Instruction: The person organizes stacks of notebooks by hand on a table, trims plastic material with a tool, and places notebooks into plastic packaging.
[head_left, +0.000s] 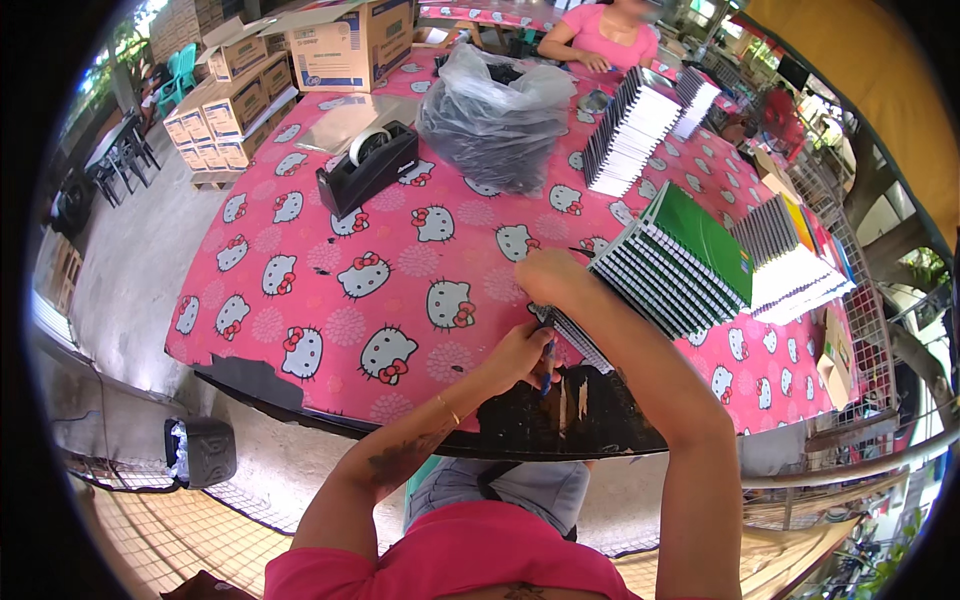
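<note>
My left hand (527,356) is closed around a slim blue-handled tool (547,379), close to the table's near edge. Its working end is hidden, so I cannot tell the exact kind. Just above it, my right hand (550,277) is bent over with its fingers curled away from view. Whatever it grips is hidden. Beneath my right forearm lies a spiral-bound notebook (580,340), mostly covered by the arm, its coil edge showing beside my left hand. To the right of my right hand stands a stack of green-covered spiral notebooks (665,270).
A black tape dispenser (372,172) and a plastic bag of dark pieces (495,125) sit farther back on the pink table cover (330,235). More notebook stacks (630,130) stand at right. Cardboard boxes (345,45) are at far left. Another person (605,35) sits across the table.
</note>
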